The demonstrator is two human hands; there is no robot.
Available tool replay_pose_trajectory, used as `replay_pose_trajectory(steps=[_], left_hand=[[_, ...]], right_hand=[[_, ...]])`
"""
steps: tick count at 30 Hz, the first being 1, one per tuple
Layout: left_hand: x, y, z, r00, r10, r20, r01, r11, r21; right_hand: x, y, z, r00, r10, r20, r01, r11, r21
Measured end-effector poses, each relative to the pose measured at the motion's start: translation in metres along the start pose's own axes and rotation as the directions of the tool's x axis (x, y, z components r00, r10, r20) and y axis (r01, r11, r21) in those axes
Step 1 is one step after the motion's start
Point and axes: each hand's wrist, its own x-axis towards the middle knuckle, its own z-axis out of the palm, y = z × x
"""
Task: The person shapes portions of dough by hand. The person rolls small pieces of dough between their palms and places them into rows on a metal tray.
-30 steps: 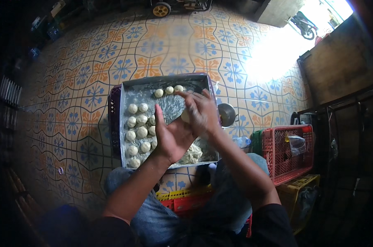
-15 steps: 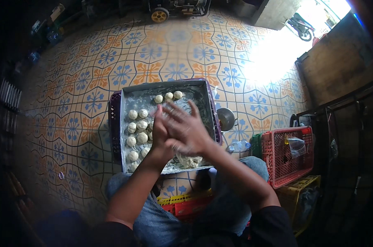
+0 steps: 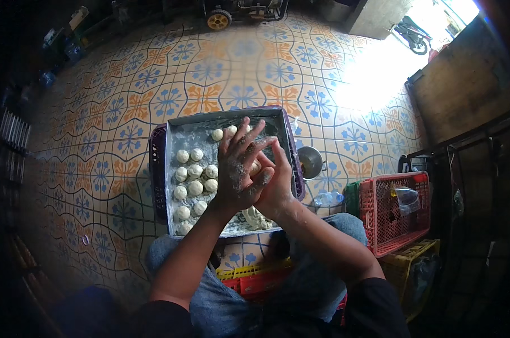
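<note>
Over a floured metal tray (image 3: 198, 119), my left hand (image 3: 236, 172) and my right hand (image 3: 280, 186) press together, palm toward palm. A dough ball (image 3: 255, 167) shows partly in the gap between them. The fingers of my left hand are stretched out and dusted with flour. My right hand cups the ball from the other side. Rows of round dough balls (image 3: 194, 187) lie along the tray's left part, and a few more (image 3: 217, 134) are near its far edge. A larger lump of dough (image 3: 256, 219) sits by the near edge, below my hands.
The tray rests on a purple crate (image 3: 158, 163). To its right are a metal pot (image 3: 310, 163), a clear plastic bottle (image 3: 327, 199) and a red crate (image 3: 398, 225) above a yellow crate (image 3: 398, 276). Patterned tiles (image 3: 167, 101) cover the floor.
My hands have turned against each other: the left now lies to the left with fingers pointing up, and the right has slid rightward. The dough between them has come into view.
</note>
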Motion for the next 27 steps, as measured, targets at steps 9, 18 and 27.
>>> replay_pose_trajectory(steps=[9,18,27], left_hand=[[-0.021,0.025,0.026,0.832,-0.408,0.375,0.386,-0.059,-0.921],[-0.027,-0.006,0.011,0.754,-0.404,0.518,0.312,-0.474,-0.824],[-0.039,-0.027,0.000,0.650,-0.513,0.561,0.332,-0.472,-0.816]], right_hand=[[0.042,-0.045,-0.012,0.914,-0.396,-0.090,0.244,0.711,-0.660],[0.028,-0.028,-0.018,0.479,0.013,0.878,0.732,-0.558,-0.391],[0.022,-0.019,-0.008,0.469,-0.079,0.880,0.692,-0.586,-0.422]])
